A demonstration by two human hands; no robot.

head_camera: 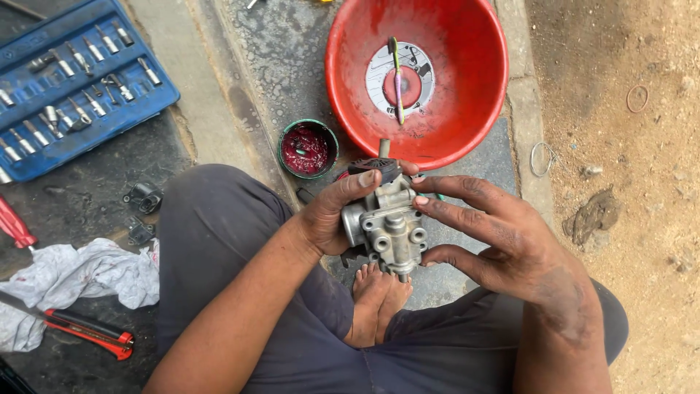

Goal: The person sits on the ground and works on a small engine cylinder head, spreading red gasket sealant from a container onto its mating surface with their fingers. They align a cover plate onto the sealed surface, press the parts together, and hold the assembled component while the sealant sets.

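**Carburettor off the machine and in hand, still in one piece**

At the frame's centre, the left hand [332,215] is wrapped around the grey metal carburettor [386,222], thumb on its black top cap. The right hand [503,237] steadies it with fingers spread, not clenched. The body looks whole; a toothbrush [397,80] waits in the red basin [350,109] above, socket set [73,80] upper left.

Soft even daylight, faint shadows, sharp focus.
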